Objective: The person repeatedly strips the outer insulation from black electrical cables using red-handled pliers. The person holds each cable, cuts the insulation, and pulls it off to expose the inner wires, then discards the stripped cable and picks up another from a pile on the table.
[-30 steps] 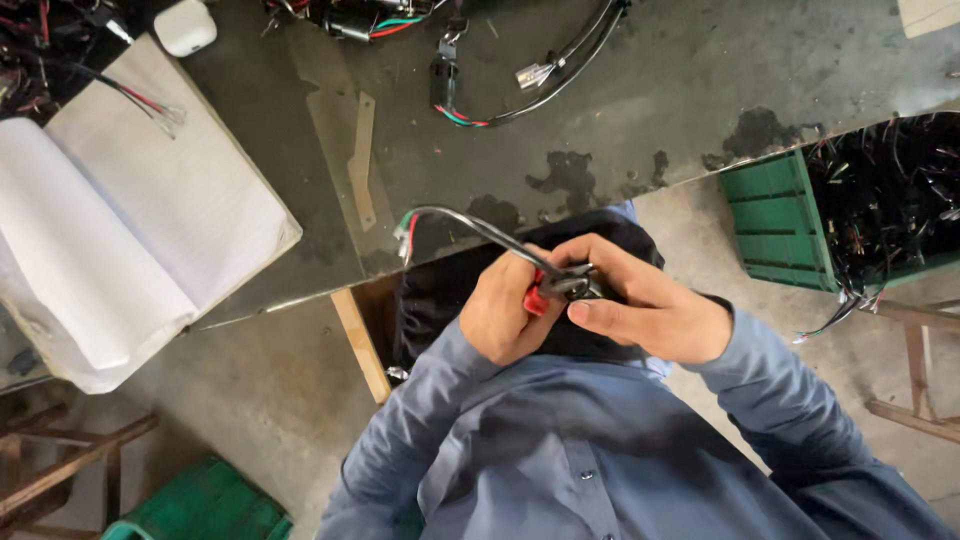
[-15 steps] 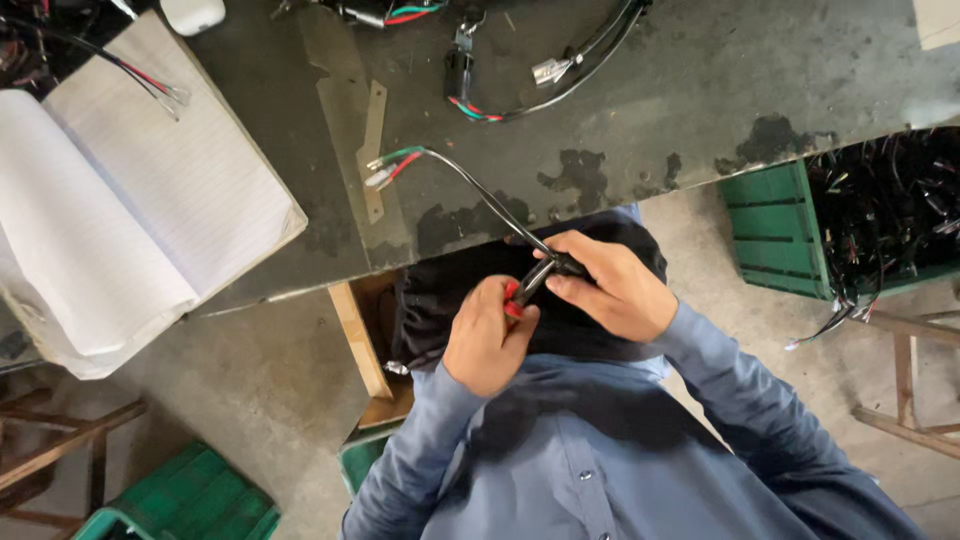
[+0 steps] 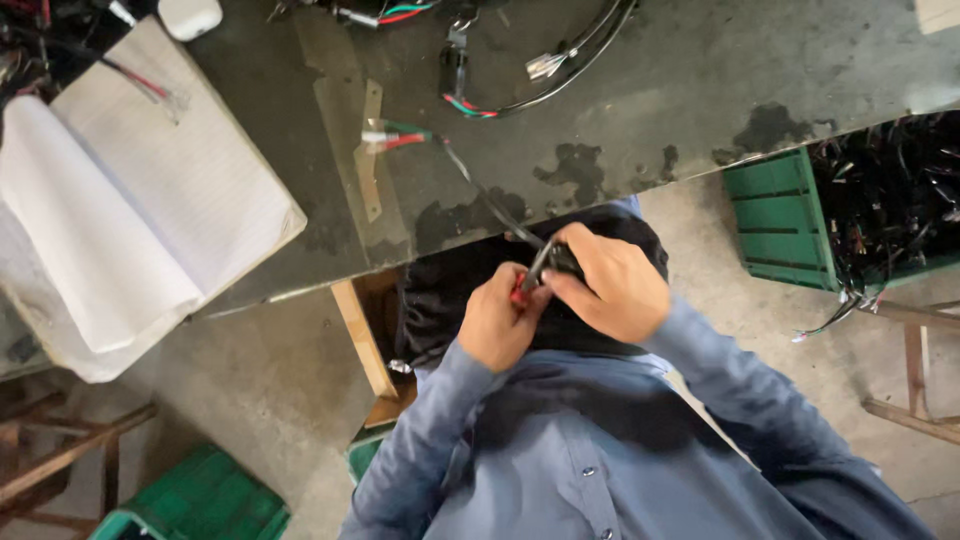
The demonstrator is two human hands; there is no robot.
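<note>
Harness cable (image 3: 490, 205), black, runs from the table (image 3: 700, 70) edge down into both hands, held just off the near edge over the lap. Far end with small white connector and red and green leads (image 3: 395, 137) lies on the table, so the cable is drawn fairly straight between table and hands, likely to keep it steady for work at the near end. Right hand (image 3: 610, 285) wraps over the cable end, fingers curled tight round a black part there; exact part hidden. Left hand (image 3: 495, 320) sits touching the right, fingers pinching a small red-handled tool or piece (image 3: 519, 290) against the cable end; too small to tell which. Both hands close to the body, below the table edge, likely for a braced grip.

Outward from the cable: second black wire bundle (image 3: 560, 60) with connectors further back on the table. Open notebook (image 3: 130, 220) with blank ruled pages left of the cable, overhanging the table corner. Green crate (image 3: 780, 215) full of black wiring right of the cable, on the floor. Another green crate (image 3: 200, 495) low left, beside a wooden frame.
</note>
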